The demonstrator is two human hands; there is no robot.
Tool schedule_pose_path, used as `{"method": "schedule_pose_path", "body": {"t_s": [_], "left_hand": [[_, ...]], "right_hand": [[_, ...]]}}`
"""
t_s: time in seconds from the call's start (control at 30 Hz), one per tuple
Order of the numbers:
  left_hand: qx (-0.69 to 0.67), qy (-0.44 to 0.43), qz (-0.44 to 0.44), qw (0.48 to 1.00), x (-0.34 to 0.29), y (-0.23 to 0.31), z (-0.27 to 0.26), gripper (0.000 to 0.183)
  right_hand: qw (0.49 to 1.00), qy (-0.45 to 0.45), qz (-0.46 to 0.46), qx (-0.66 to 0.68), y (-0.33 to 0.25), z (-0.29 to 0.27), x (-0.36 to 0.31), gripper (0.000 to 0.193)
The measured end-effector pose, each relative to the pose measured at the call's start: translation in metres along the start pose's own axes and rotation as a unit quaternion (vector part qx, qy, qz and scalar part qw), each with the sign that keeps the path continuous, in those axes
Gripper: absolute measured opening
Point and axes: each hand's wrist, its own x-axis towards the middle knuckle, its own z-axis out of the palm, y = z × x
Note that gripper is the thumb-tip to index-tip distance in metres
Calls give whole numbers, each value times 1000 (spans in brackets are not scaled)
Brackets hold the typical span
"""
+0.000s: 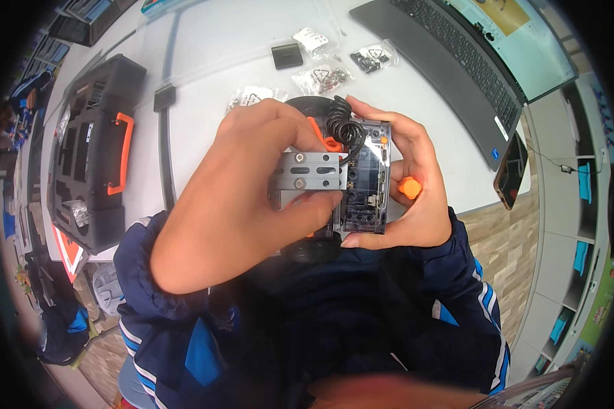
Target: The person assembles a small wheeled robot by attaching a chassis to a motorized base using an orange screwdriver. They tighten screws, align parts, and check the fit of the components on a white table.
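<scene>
Surface (205, 75), whitish, carries a dark case (97, 198) at left, small plastic bags (323, 76) ahead and a laptop (426, 44) at right; shelves (574, 204) and wood-patterned floor (503, 249) lie beyond. Close before the body is a wheeled device (363, 170): left grip (256, 167) pinches its metal bracket (312, 170), hiding part; right grip (430, 211) clasps its clear housing (370, 215). Coiled cable (343, 125) overlies it.
</scene>
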Motion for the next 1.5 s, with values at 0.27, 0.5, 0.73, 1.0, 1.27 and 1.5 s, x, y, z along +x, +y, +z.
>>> {"method": "schedule_pose_path", "body": {"t_s": [0.27,0.5,0.73,1.0,1.27,1.5], "left_hand": [[-146,-70,-84,983,3,3,-10,23],[-236,-194,-57,950,19,-22,-28,20],[-237,-163,-8,958,25,-35,-15,20],[-255,-74,0,964,17,-34,1,16],[-294,-16,14,956,14,-36,9,16],[-281,-17,-4,960,10,-40,11,17]], "right_hand": [[1000,-3,-2,11,3,-1,-1,108],[999,2,-18,37,9,-1,-1,113],[998,20,-39,48,19,-1,-1,118],[998,25,-45,27,21,-3,-5,125],[996,62,-36,48,22,6,-4,130],[998,35,-51,28,23,2,-3,132]]}}
